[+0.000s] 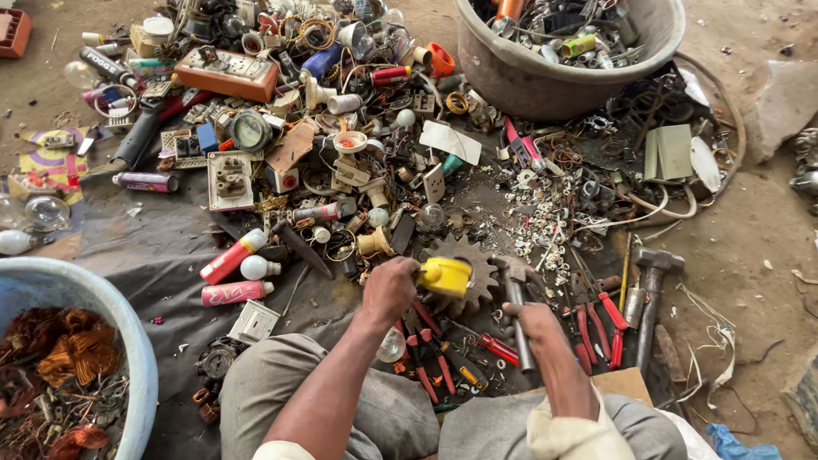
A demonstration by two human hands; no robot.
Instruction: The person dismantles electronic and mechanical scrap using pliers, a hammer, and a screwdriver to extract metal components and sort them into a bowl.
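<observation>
My left hand (389,290) grips a yellow plastic part (445,276) and holds it over a rusty toothed gear wheel (477,290) on the dark ground cloth. My right hand (532,322) is closed around the handle of a small metal hammer (515,294), whose head sits just right of the yellow part. A clear bulb (392,346) lies under my left wrist. Red-handled pliers and screwdrivers (443,362) lie between my knees.
A heap of scrap switches, bulbs and wires (324,128) covers the cloth ahead. A grey tub of metal scrap (571,51) stands at the back right. A blue tub with copper coils (77,375) is at my left. A second hammer (652,290) and red pliers (601,319) lie right.
</observation>
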